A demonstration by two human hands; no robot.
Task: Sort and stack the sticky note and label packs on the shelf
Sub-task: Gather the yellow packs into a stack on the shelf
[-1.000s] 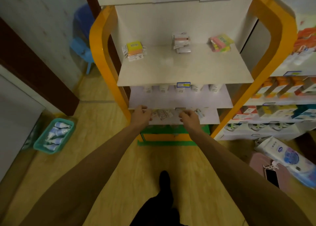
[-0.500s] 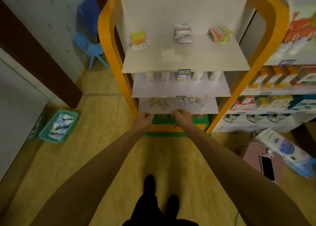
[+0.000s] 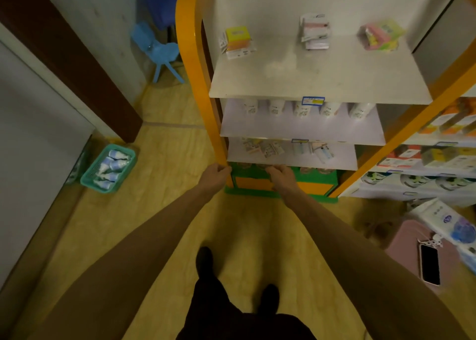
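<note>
Both hands sit low, in front of the front edge of the third shelf [image 3: 292, 159]. My left hand [image 3: 215, 176] is by the orange upright [image 3: 203, 108]; its fingers are loosely curled and I see nothing in that grip. My right hand [image 3: 280, 176] is just right of it, fingers curled downward; whether it pinches anything I cannot tell.

The loose packs [image 3: 262, 148] lie scattered on that third shelf, just above and beyond both hands, spread left to right along it. A second cluster of packs [image 3: 320, 151] lies further right, nearer my right hand.

Three sorted stacks sit well above on the top shelf [image 3: 319, 82]: a yellow-orange stack [image 3: 237, 42], a pink-white stack [image 3: 315, 34], a pink-green stack [image 3: 381, 37].

Judgement: the next reach goes forward and slightly up; each hand takes the cluster on its own side.
</note>
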